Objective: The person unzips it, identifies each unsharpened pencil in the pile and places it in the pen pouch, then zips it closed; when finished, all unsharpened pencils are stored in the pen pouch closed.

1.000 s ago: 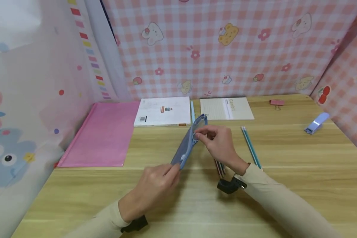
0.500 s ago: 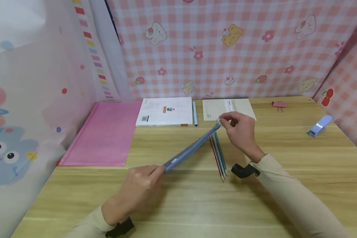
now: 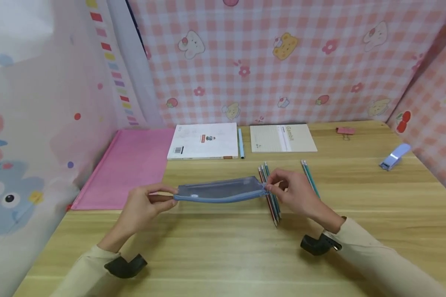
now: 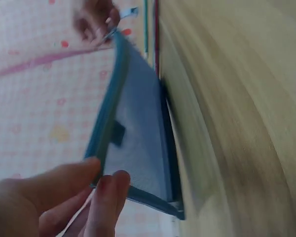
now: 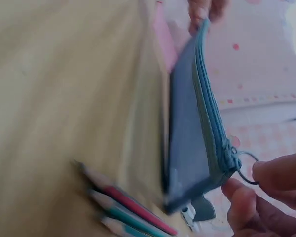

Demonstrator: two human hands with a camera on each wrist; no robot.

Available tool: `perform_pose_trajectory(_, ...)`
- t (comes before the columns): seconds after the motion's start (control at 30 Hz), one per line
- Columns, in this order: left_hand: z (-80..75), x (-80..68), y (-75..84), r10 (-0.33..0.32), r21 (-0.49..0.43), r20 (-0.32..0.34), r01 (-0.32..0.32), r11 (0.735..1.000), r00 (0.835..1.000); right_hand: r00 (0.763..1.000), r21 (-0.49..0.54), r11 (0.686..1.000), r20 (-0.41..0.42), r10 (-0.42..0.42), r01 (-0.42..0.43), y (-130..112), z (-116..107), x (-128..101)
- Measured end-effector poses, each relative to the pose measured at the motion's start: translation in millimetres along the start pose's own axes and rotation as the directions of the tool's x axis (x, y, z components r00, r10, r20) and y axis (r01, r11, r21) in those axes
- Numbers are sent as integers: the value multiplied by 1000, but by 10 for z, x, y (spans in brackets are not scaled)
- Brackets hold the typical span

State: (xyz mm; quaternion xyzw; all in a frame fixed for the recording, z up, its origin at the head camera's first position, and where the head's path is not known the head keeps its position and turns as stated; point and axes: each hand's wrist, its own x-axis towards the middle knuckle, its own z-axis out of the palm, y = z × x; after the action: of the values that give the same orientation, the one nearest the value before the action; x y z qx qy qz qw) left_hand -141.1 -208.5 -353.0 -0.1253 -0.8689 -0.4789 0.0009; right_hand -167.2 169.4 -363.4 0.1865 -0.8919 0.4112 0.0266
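A blue mesh zip pouch (image 3: 219, 192) is held stretched sideways above the table. My left hand (image 3: 145, 206) pinches its left end between thumb and fingers. At the other end, my right hand (image 3: 293, 192) pinches the zip's ring pull (image 5: 247, 168), which sits at the end of the zip (image 5: 209, 103). In the right wrist view, the zip looks closed along its length. I see no contents through the mesh. Several pencils (image 3: 271, 206) lie on the table just below the pouch's right end, partly covered by it and my right hand.
Behind are a pink folder (image 3: 134, 165), a white book (image 3: 204, 140), a light blue pen (image 3: 241, 144) and a cream notepad (image 3: 282, 138). More pencils (image 3: 309, 176) lie right of my hand. A pink binder clip (image 3: 345, 131) and a lilac stapler-like object (image 3: 394, 156) sit far right.
My right hand has drawn the ring pull along the zip to the pouch's end, and the gap there has closed. The pouch has swung from slanting to nearly level across the view.
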Motion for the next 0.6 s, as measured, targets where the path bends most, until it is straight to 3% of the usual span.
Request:
perform_pose_trajectory(0.1,-40,76,-71,-104,-18,46,105,994,993,999,-49,998,38,-24,26,-15,78,-31)
perform_pose_trajectory(0.23,-11,197,-160,-159,10,71,159,987,985,995,-92,996,101,4,6,-15,138,-19)
perform_pose_trajectory(0.43,126,271,-257,-149,157,79,135,978,986,983,-163,986,185,-9,40,32,204,-48)
perform_pose_trajectory(0.53,181,277,-236,-98,276,73,74,958,993,980,-187,981,199,-20,58,42,225,-77)
perform_pose_trajectory(0.6,201,277,-208,-49,362,68,21,932,996,978,-198,978,209,-25,67,40,222,-87)
